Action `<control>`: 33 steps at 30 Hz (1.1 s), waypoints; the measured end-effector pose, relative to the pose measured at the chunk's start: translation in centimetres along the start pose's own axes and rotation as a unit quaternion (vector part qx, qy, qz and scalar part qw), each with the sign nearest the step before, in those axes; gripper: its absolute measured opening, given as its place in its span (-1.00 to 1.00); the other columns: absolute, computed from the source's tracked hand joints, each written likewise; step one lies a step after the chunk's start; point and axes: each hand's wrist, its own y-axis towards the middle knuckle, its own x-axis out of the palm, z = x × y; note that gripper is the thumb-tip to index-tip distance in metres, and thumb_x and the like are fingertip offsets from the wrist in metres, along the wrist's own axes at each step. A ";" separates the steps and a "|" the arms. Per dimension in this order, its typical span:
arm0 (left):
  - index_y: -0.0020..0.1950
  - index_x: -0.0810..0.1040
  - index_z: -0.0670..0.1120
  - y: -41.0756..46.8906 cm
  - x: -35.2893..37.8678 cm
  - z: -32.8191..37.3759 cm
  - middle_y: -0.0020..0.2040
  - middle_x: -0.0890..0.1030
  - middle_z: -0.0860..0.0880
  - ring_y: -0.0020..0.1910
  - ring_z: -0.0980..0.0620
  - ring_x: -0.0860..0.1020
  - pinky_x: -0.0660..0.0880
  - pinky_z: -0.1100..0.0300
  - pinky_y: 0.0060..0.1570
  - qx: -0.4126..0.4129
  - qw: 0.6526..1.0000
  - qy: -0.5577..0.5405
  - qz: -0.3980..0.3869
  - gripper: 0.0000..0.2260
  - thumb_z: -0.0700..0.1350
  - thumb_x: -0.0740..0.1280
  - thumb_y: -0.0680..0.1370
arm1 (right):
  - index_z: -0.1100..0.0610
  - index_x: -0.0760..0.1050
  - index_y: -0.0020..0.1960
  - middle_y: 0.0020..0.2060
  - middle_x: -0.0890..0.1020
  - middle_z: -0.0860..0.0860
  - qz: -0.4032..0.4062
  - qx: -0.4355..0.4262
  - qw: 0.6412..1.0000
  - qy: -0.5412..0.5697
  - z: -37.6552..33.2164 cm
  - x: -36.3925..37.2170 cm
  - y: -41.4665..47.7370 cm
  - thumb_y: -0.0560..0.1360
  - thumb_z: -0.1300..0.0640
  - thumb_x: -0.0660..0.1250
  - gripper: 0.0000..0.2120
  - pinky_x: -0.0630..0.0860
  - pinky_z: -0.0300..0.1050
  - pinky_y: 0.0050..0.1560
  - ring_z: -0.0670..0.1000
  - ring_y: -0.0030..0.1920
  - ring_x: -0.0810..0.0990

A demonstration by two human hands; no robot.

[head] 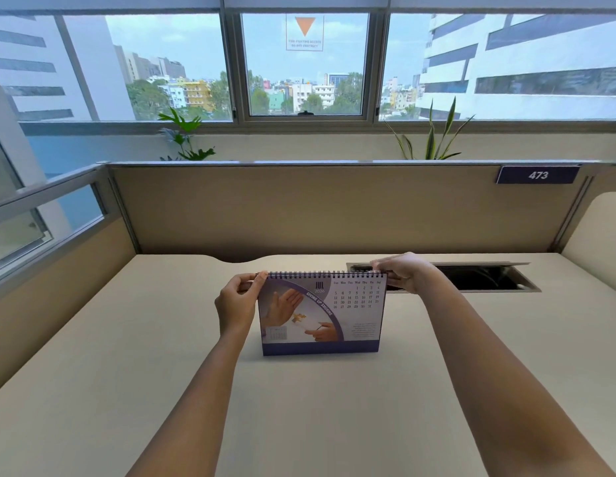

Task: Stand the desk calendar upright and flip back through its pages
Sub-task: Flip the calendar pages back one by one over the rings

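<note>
— While we look down over our arms, what is the widest thing we see?

— We see the beige desk [162,356] filling the lower view, with tan partition panels [334,208] rising behind it and a window [305,63] above them showing buildings and trees. Two potted plants stand behind the partition, one at the left [182,136] and one at the right [434,136]. A number plate [538,174] reading 473 sits at the partition's upper right, and an open cable hatch [471,277] is sunk into the desk's far right.

— And where is the desk calendar?

— We have the desk calendar [320,315] standing upright near the desk's middle, its dark base on the surface and its spiral binding on top. The facing page shows JUL and the words "Giving Up Smoking".

— How do our hands hold it?

— Our left hand [236,301] pinches the top left corner, thumb and fingers closed on the edge by the spiral. Our right hand [404,271] grips the top right corner, fingers curled over the binding toward the back.
</note>
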 end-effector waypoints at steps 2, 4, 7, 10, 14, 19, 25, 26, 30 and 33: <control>0.04 0.58 -0.13 0.0 0.0 -0.1 0.02 0.66 -0.15 -0.04 -0.12 0.62 0.56 0.11 -0.09 0.001 1.000 0.001 0.000 -0.70 0.07 0.34 0.47 | 0.32 0.51 0.20 0.09 0.61 0.20 0.002 0.010 0.998 0.059 -0.1 0.1 -0.1 0.47 0.43 0.32 -0.69 0.49 -0.16 -0.01 0.06 0.02 0.56; 0.05 0.57 -0.13 0.0 0.1 -0.1 0.02 0.66 -0.15 -0.03 -0.12 0.62 0.57 0.11 -0.08 0.004 1.000 0.001 0.000 -0.70 0.07 0.34 0.48 | 0.28 0.49 0.24 0.13 0.60 0.22 -0.002 0.014 0.995 0.095 -0.3 0.1 -0.2 0.46 0.48 0.29 -0.63 0.49 -0.19 -0.17 0.06 0.02 0.57; 0.07 0.57 -0.11 0.0 0.1 -0.2 0.02 0.66 -0.14 -0.02 -0.12 0.61 0.56 0.12 -0.09 0.008 1.000 -0.004 0.001 -0.70 0.07 0.32 0.49 | 0.20 0.49 0.25 0.03 0.65 0.13 -0.030 -0.008 0.993 0.112 -0.6 0.0 -0.7 0.45 0.50 0.24 -0.58 0.48 -0.17 -0.24 0.05 -0.02 0.61; 0.05 0.57 -0.12 0.0 0.0 0.0 -0.02 0.67 -0.13 -0.06 -0.10 0.62 0.54 0.16 -0.10 -0.008 1.000 -0.021 0.003 -0.66 0.12 0.24 0.52 | 0.16 0.52 0.20 -0.09 0.69 0.03 -0.072 -0.079 0.987 0.121 -0.5 -0.5 -1.4 0.44 0.48 0.20 -0.58 0.49 -0.16 -0.15 0.01 -0.08 0.63; -0.08 0.56 -0.08 -0.2 0.1 0.3 -0.09 0.65 -0.09 -0.12 -0.07 0.61 0.51 0.16 -0.09 -0.026 0.999 -0.031 0.004 -0.66 0.14 0.15 0.55 | 0.15 0.58 -0.03 -0.18 0.71 0.00 -0.127 -0.181 0.968 0.121 0.9 -1.2 -2.3 0.47 0.43 0.18 -0.72 0.50 -0.20 -0.13 -0.04 -0.13 0.63; -0.09 0.61 -0.14 -0.3 -0.3 0.2 -0.16 0.64 -0.09 -0.15 -0.05 0.60 0.49 0.24 -0.19 -0.025 0.998 -0.053 -0.009 -0.59 0.14 0.12 0.58 | 0.21 0.61 -0.13 -0.12 0.67 -0.02 -0.075 -0.225 0.964 0.124 3.1 -1.2 -2.6 0.51 0.40 0.21 -0.77 0.49 -0.27 -0.05 -0.06 -0.05 0.60; -0.16 0.58 -0.11 -0.1 -0.7 -0.1 -0.21 0.63 -0.06 -0.17 -0.04 0.58 0.48 0.19 -0.20 -0.020 0.999 -0.032 -0.015 -0.65 0.13 0.20 0.55 | 0.12 0.64 -0.15 -0.11 0.67 -0.03 -0.031 -0.246 0.961 0.118 5.0 -0.4 -2.4 0.54 0.38 0.17 -0.68 0.49 -0.30 -0.05 -0.08 -0.03 0.59; -0.12 0.59 -0.10 -0.1 -0.7 -0.1 -0.18 0.64 -0.07 -0.15 -0.04 0.60 0.52 0.16 -0.14 -0.021 0.999 -0.036 -0.022 -0.68 0.12 0.23 0.54 | 0.11 0.64 -0.12 -0.11 0.68 -0.03 -0.032 -0.248 0.961 0.117 5.3 -0.4 -2.4 0.55 0.36 0.17 -0.69 0.49 -0.29 -0.05 -0.09 -0.04 0.60; 0.00 0.60 -0.09 -0.1 -0.5 -0.3 -0.10 0.67 -0.09 -0.10 -0.04 0.63 0.58 0.15 -0.10 -0.008 0.999 -0.030 -0.033 -0.75 0.06 0.36 0.47 | 0.07 0.61 0.04 -0.07 0.68 0.00 -0.043 -0.262 0.960 0.087 6.2 -0.4 -2.4 0.57 0.24 0.24 -0.81 0.54 -0.31 -0.10 -0.09 -0.05 0.61; 0.02 0.59 -0.09 -0.2 -0.5 -0.4 -0.08 0.67 -0.08 -0.12 0.01 0.60 0.51 0.30 -0.20 0.014 1.000 -0.007 -0.024 -0.74 0.01 0.43 0.42 | 0.03 0.57 0.09 -0.04 0.67 0.00 -0.037 -0.269 0.962 0.025 6.6 -0.3 -2.4 0.50 0.19 0.36 -0.82 0.55 -0.32 -0.13 -0.10 0.01 0.62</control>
